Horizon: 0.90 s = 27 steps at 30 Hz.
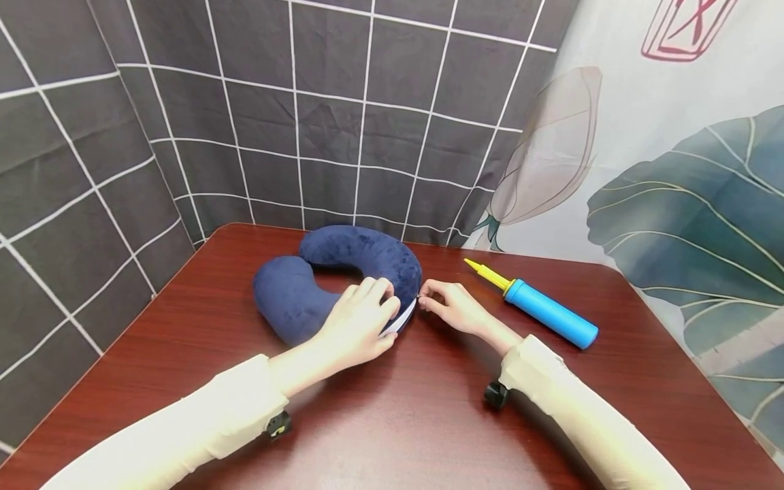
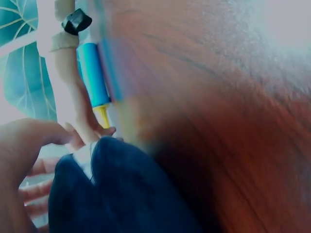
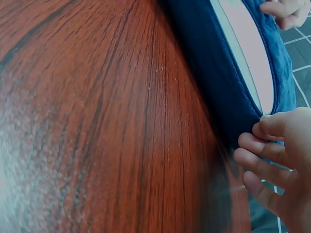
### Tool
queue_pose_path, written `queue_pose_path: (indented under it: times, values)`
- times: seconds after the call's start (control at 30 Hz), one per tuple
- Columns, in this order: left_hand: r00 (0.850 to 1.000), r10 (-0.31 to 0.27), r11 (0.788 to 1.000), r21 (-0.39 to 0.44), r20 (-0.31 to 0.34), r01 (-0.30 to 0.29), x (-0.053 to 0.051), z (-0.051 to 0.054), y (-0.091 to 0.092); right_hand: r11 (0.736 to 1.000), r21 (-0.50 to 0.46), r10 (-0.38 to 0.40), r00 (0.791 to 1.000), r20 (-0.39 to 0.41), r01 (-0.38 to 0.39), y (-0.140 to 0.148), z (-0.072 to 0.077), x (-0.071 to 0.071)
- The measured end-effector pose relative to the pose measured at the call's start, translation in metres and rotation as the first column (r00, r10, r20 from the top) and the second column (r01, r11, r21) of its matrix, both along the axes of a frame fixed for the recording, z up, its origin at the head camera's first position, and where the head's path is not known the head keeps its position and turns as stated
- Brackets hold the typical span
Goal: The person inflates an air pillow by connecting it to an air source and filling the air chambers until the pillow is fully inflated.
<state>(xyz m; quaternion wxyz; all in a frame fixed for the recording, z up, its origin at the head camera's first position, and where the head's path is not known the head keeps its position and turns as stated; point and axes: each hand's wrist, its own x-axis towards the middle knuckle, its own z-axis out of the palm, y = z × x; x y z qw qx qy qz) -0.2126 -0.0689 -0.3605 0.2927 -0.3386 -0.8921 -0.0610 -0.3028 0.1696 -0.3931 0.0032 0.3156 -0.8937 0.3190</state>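
A navy blue U-shaped neck pillow lies on the table, its outer edge unzipped so that white lining shows through the gap. My left hand grips the pillow beside this opening, fingers bent over the top and thumb at the near edge. At the right end of the gap, my right hand pinches the zipper pull between thumb and forefinger. The pull itself is mostly hidden by the fingertips. In the left wrist view the pillow fills the lower middle.
A blue hand pump with a yellow nozzle lies right of my right hand. The reddish-brown wooden table meets a dark grid-patterned cloth behind and a leaf-printed cloth at the right.
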Motion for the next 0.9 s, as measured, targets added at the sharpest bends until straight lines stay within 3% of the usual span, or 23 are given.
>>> queue_pose_path:
  times: [0.17,0.4,0.47,0.6,0.7,0.9]
  values:
    - [0.994,0.094,0.995,-0.013,-0.058,-0.094,0.000,-0.005,0.008,1.000,-0.003,0.011,1.000,0.004,-0.011,0.000,0.001,0.000]
    - [0.984,0.139,0.990,-0.019,-0.111,-0.142,-0.002,-0.004,0.014,1.000,0.012,0.009,1.000,-0.006,-0.009,-0.001,0.003,0.000]
    - [0.987,0.141,0.990,-0.003,-0.078,-0.142,-0.003,-0.004,0.016,1.000,0.015,0.008,1.000,-0.005,-0.008,-0.001,0.003,0.001]
    - [0.994,0.082,0.994,0.063,0.070,-0.087,-0.004,-0.004,0.015,1.000,0.012,0.006,1.000,-0.004,-0.006,0.000,0.001,0.002]
    - [0.983,0.019,0.993,0.112,0.181,-0.040,-0.005,-0.003,0.013,1.000,0.002,0.012,1.000,-0.005,-0.012,0.001,0.000,0.002]
    - [0.964,-0.043,0.991,0.136,0.262,0.007,-0.009,-0.004,0.010,1.000,0.005,0.023,1.000,-0.018,-0.023,0.000,0.000,0.003]
